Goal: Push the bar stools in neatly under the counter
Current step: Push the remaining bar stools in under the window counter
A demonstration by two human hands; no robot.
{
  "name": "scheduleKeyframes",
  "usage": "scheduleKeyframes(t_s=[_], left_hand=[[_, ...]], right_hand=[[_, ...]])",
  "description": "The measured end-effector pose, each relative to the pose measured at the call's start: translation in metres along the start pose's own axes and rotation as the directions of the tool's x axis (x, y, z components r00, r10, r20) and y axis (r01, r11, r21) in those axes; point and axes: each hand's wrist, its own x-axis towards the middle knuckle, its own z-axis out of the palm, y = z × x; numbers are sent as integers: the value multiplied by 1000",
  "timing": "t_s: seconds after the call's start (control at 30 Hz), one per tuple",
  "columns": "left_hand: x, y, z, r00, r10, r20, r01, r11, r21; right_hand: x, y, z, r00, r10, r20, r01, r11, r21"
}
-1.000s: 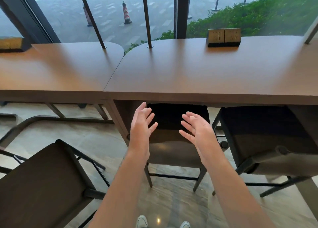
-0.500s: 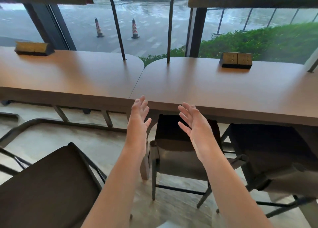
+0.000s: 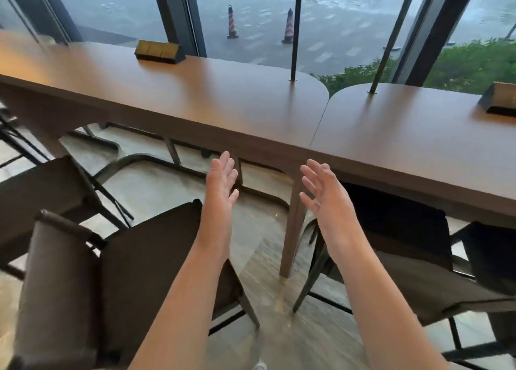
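A long brown counter (image 3: 223,99) runs along the window. A dark bar stool (image 3: 145,258) with a padded backrest stands out on the floor at my lower left, clear of the counter. Behind it at far left is another stool (image 3: 42,191), also out from the counter. On the right a stool (image 3: 405,238) sits tucked under the counter. My left hand (image 3: 222,182) hovers with straight fingers above the near stool's far corner, holding nothing. Raised in the air in front of the tucked stool, my right hand (image 3: 321,194) is spread and touches nothing.
Two socket boxes rest on the counter, one at the back left (image 3: 159,52) and one at the right edge (image 3: 499,101). Thin black poles (image 3: 294,35) rise from the counter. A counter leg (image 3: 291,230) stands between the stools. Black floor rails (image 3: 156,160) run under the counter.
The view has swung left: the tucked stool slid to the right and the pulled-out stool at left came closer. Both hands stayed raised with straight fingers and moved left with the view.
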Motion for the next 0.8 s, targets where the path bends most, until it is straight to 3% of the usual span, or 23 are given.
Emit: scheduleKeyframes(t_s=[0.2,0.4,0.57,0.8], left_hand=[[-30,9,-48,980,21,-198,-33,998,-59],[-81,14,-82,898,28,-439,-57,997,-53],[-137,16,-117,754,29,-656,-80,996,-47],[-225,23,-159,576,79,-814,-136,991,0]], right_hand=[[-10,7,49,981,13,196,-6,999,-34],[-32,27,82,903,61,426,-30,996,-80],[-67,51,120,793,118,598,-75,993,-96],[-141,80,173,599,133,790,-2,986,-164]])
